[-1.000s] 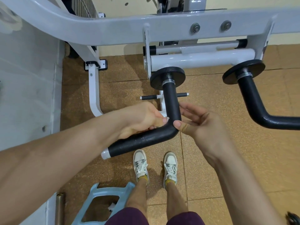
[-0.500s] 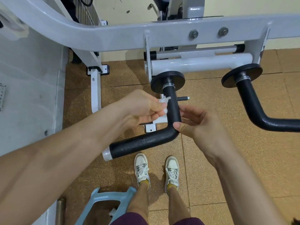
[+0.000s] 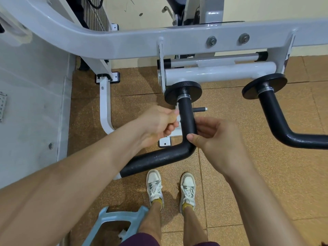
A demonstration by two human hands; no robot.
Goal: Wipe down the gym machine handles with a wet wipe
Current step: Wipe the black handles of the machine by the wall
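Our left hand (image 3: 158, 124) now sits higher on the left black handle (image 3: 186, 110), pinching the wet wipe (image 3: 178, 118) against it. Our right hand (image 3: 214, 141) grips the handle's bend, fingers curled.

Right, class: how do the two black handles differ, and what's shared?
On the left handle the left hand presses a wipe to its stem, right hand grips its bend; the right handle is untouched. The left handle's end cap shows; the right handle's is out of frame. Both black, bent, disc-topped.
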